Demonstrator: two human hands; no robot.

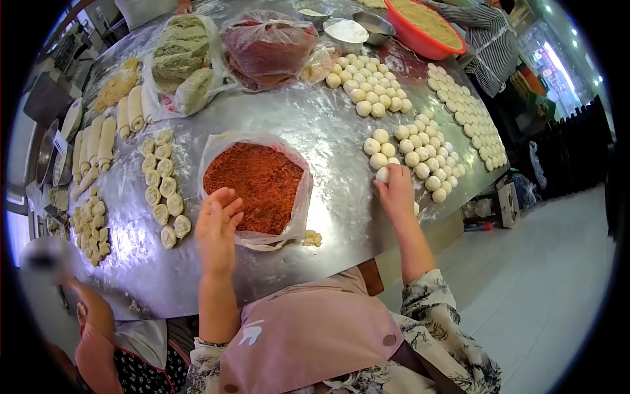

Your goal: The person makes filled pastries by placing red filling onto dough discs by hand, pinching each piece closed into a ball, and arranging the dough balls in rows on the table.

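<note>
My right hand (397, 192) is closed on a white dough ball (382, 175) at the near edge of a group of round dough balls (420, 144). My left hand (218, 226) is held open, fingers loosely apart, by the left side of a plastic bag (303, 200). Reddish-brown crumbly filling (256, 187) lies in this bag, which has its mouth spread wide. Beside the bag's lower right edge is a small clump of pale dough bits (312, 238).
Rolled dough pieces (167, 187), dough rolls (105, 141) and small dough lumps (90, 226) lie left on the metal table (341, 243). Farther back are bags of green filling (180, 56) and dark red filling (269, 43), a flour bowl (346, 33), and a red basin (430, 26). Other people stand around.
</note>
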